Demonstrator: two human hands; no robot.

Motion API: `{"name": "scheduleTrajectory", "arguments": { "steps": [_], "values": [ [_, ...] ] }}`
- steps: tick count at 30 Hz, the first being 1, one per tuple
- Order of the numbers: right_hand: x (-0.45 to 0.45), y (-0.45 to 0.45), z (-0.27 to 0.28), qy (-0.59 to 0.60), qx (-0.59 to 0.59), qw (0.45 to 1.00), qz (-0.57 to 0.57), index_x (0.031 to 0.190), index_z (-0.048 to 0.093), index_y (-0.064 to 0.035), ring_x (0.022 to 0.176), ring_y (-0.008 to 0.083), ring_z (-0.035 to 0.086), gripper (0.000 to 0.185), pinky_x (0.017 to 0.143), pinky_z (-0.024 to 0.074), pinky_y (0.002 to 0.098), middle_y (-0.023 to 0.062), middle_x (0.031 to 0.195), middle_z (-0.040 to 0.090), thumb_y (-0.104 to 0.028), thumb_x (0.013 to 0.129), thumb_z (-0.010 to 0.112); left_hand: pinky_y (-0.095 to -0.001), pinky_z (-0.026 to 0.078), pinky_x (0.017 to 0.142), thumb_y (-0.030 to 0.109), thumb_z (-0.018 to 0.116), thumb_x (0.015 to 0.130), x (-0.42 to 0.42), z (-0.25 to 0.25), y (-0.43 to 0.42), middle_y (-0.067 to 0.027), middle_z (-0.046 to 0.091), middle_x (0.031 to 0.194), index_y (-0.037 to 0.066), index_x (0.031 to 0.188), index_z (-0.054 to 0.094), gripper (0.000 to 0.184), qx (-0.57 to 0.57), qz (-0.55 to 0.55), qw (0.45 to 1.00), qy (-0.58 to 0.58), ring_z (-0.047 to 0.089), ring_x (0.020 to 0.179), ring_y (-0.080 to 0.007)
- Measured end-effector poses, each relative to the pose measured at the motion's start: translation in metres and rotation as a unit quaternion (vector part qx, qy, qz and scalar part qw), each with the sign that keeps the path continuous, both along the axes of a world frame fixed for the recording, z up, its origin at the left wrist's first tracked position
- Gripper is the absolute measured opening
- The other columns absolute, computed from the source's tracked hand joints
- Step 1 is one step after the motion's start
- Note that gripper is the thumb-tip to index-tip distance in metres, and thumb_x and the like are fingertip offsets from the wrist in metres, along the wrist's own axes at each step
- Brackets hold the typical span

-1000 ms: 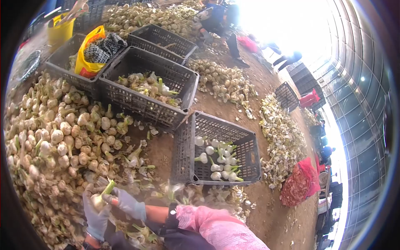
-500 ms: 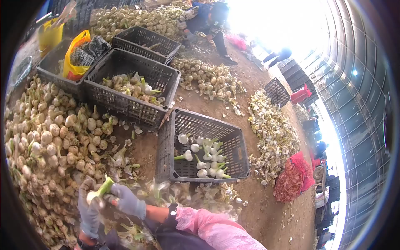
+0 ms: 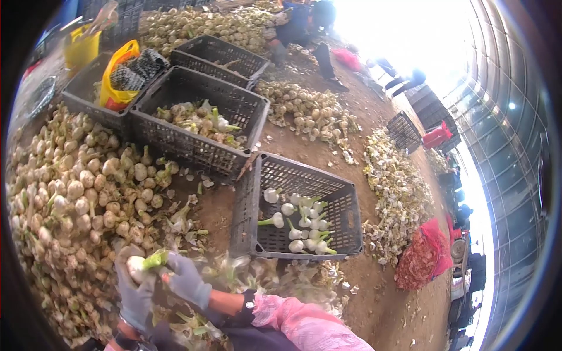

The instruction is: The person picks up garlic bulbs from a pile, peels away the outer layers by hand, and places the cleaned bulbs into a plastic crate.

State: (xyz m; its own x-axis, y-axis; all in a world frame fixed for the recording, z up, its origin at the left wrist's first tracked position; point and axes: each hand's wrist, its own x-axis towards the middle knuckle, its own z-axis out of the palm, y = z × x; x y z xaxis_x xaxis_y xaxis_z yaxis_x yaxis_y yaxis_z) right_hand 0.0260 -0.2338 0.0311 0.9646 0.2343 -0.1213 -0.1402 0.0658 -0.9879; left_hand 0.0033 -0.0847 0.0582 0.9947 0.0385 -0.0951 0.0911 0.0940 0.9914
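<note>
Closest to me, low down, a person in thin grey gloves works over a garlic bulb (image 3: 136, 268), held up between the two hands above the scraps (image 3: 196, 327). It looks light and firm, easy to turn in the palm, though loose skin could slide a little under a glove and hard squeezing might bruise the cloves; the round body is the sound place to grip, while the green stalk (image 3: 154, 260) seems stiff enough to serve as a handle. The left hand (image 3: 134, 289) is part closed, cupped around the bulb with its fingers wrapped behind. The right hand (image 3: 186, 279) is bent inward, fingers curled by the end of the stalk; I cannot tell whether they pinch it or hold anything else. A pink sleeve (image 3: 298, 319) covers that forearm. Just to the left spreads a big pile (image 3: 76, 193) of untidy bulbs. Past the hands stands a crate (image 3: 244, 213) with clean white bulbs (image 3: 304, 222) lying in it, stalks on. Behind it a larger crate (image 3: 190, 146) holds leafy garlic (image 3: 202, 120), and off to the right slumps a red net sack (image 3: 420, 257). Farther back another person (image 3: 295, 26) bends near more heaped garlic (image 3: 205, 26).
</note>
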Motion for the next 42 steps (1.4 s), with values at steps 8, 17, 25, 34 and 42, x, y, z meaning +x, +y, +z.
{"name": "scheduleTrajectory", "arguments": {
  "steps": [8, 17, 25, 34, 42],
  "values": [
    [0.002, 0.004, 0.022, 0.236, 0.241, 0.937, 0.096, 0.106, 0.063, -0.0018, 0.084, 0.0083, 0.058, 0.021, 0.076, 0.0479, 0.0256, 0.0003, 0.095, 0.065, -0.019, 0.098, 0.054, -0.0288, 0.052, 0.085, 0.014, 0.074, 0.082, 0.000, 0.012, 0.048, -0.0069, 0.057, 0.120, 0.005, 0.132, 0.041, 0.060, -0.219, -0.099, 0.951, 0.194, 0.061, 0.101, -0.0158],
    [0.023, -0.002, -0.024, 0.284, 0.300, 0.910, 0.038, 0.087, 0.059, -0.0041, 0.078, 0.0127, 0.054, 0.018, 0.073, 0.0438, 0.0271, 0.0039, 0.083, 0.057, -0.014, 0.098, 0.050, -0.0275, 0.054, 0.085, 0.006, 0.078, 0.078, -0.009, 0.007, 0.076, -0.0091, 0.059, 0.124, 0.001, 0.134, 0.045, 0.065, -0.272, -0.118, 0.947, 0.121, 0.061, 0.105, -0.0148],
    [0.029, -0.018, -0.022, -0.252, -0.341, 0.892, 0.154, 0.132, 0.054, -0.0089, 0.099, 0.0198, 0.059, 0.065, 0.088, 0.0490, 0.0288, 0.0138, 0.116, 0.060, -0.034, 0.078, 0.079, -0.0303, 0.052, 0.089, 0.008, 0.072, 0.082, -0.018, -0.008, 0.069, -0.0094, 0.054, 0.122, 0.004, 0.137, 0.041, 0.063, -0.070, -0.026, 0.997, 0.018, 0.059, 0.110, -0.0207],
    [0.025, -0.003, 0.024, 0.006, 0.081, 0.974, 0.213, 0.114, 0.067, -0.0042, 0.093, 0.0195, 0.060, 0.040, 0.086, 0.0466, 0.0330, 0.0087, 0.103, 0.066, -0.029, 0.084, 0.074, -0.0355, 0.043, 0.094, 0.023, 0.072, 0.084, -0.005, -0.016, 0.079, -0.0140, 0.055, 0.113, 0.004, 0.124, 0.059, 0.046, 0.169, -0.137, 0.971, -0.097, 0.055, 0.107, -0.0270],
    [0.045, -0.009, 0.026, -0.124, 0.037, 0.944, 0.305, 0.106, 0.070, -0.0041, 0.101, 0.0264, 0.061, 0.031, 0.093, 0.0445, 0.0394, 0.0102, 0.105, 0.068, -0.029, 0.087, 0.067, -0.0333, 0.050, 0.074, 0.005, 0.075, 0.074, -0.009, -0.009, 0.065, -0.0077, 0.061, 0.093, 0.008, 0.099, 0.063, 0.028, 0.204, -0.153, 0.960, -0.120, 0.061, 0.085, -0.0267]
  ]
}}
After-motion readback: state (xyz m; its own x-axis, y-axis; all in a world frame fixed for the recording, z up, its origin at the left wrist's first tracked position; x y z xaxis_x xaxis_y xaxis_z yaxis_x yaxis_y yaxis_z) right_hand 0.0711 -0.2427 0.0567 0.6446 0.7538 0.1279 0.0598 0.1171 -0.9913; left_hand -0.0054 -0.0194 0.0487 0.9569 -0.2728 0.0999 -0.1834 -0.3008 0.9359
